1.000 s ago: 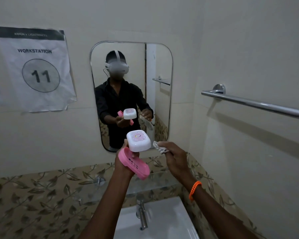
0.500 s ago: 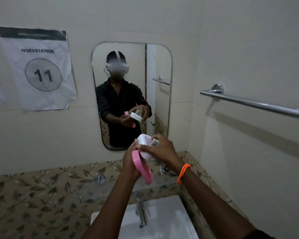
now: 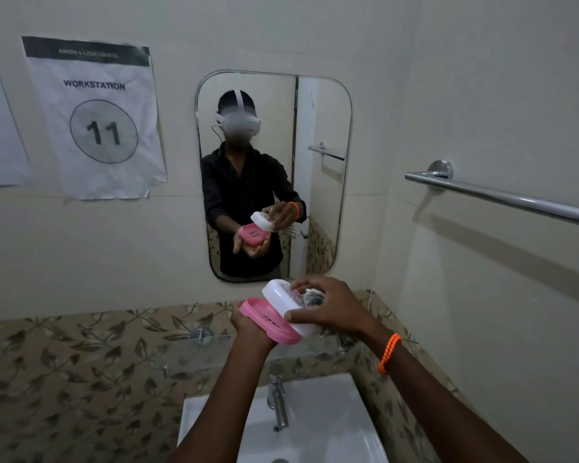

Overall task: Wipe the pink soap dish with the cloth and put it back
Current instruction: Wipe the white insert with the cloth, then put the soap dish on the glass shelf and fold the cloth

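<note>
Holding the pink soap dish [image 3: 269, 320] above the sink [image 3: 331, 429], the left hand [image 3: 251, 324] cradles it from underneath. The right hand [image 3: 331, 309] has come over since a second ago, gripping the white lid [image 3: 288, 304] and bunched cloth [image 3: 313, 297]; wiping looks about to begin.

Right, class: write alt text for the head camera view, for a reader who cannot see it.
A person's left hand holds a pink soap dish while the right hand presses a cloth into its white lid, above a white sink and facing a wall mirror.
</note>
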